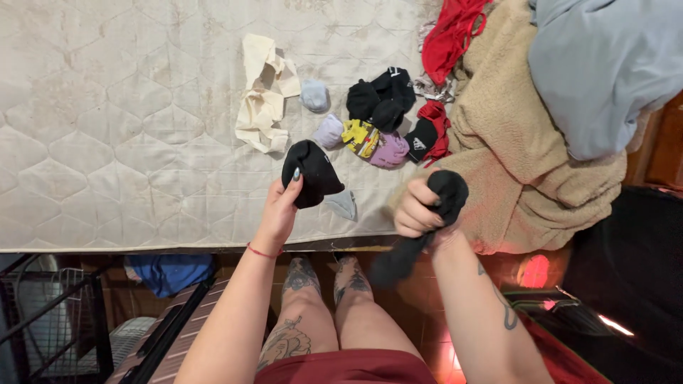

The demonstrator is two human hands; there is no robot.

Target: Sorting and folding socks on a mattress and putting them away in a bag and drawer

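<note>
1. Left hand (279, 210) at 6 o'clock on the mattress (107, 142), fingers curled on a rolled black sock (313, 171).
2. Right hand (418, 210) at 4 o'clock of it, fisted around a second black sock (420, 231); the sock's tail hangs below the mattress edge.
3. Sock pile (377, 121) at 12 o'clock of the hands: black, lilac, yellow, red.
4. Cream cloth (263, 92) at 9 o'clock of the pile.
5. Tan blanket (526, 163) at 3 o'clock.

Left hand (279, 208) grips a rolled black sock (311, 173); right hand (418, 208) clutches another black sock (427, 226).
</note>
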